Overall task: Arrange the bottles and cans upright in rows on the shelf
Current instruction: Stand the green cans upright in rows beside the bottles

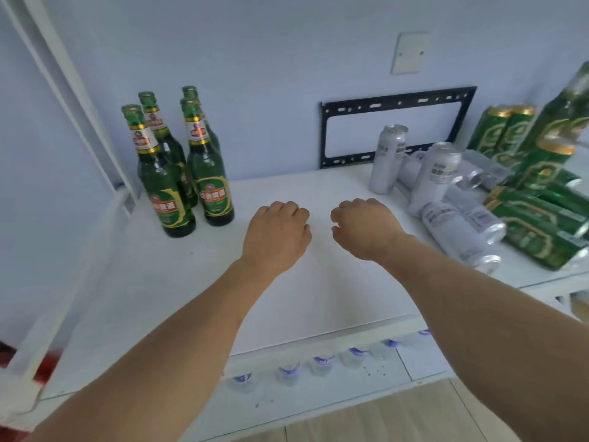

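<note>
Fingers (283, 208) of the left hand (276, 232) curled under, holding nothing, knuckles toward 12 o'clock over the white shelf (318, 282). Fingers (357, 207) of the right hand (366, 229) curled the same way, also holding nothing, just beside the left hand with a narrow gap between. Whether either hand touches the shelf surface: cannot tell.

At 10 o'clock from the hands, four green glass bottles (178, 173) standing upright, long axes vertical, caps up, set two by two near the back left corner, labels facing the viewer.

At 2 o'clock, two silver cans (387, 157) upright, long axes vertical, tops up. At 3 o'clock, more silver cans lying down (459, 231), long axes roughly running from 10 toward 4 o'clock, ends pointing toward the front edge. Farther out at 3 o'clock, green cans lying on their sides (541, 231), stacked against each other, long axes slanting likewise. Behind them at 2 o'clock, two green cans standing (500, 129) and one green bottle at the frame edge (564, 122), leaning, neck up and toward 1 o'clock.

At 12 o'clock, a black metal bracket (395, 103) against the wall. At 6 o'clock, below the shelf edge, a row of clear bottles with blue caps (322, 362).
</note>
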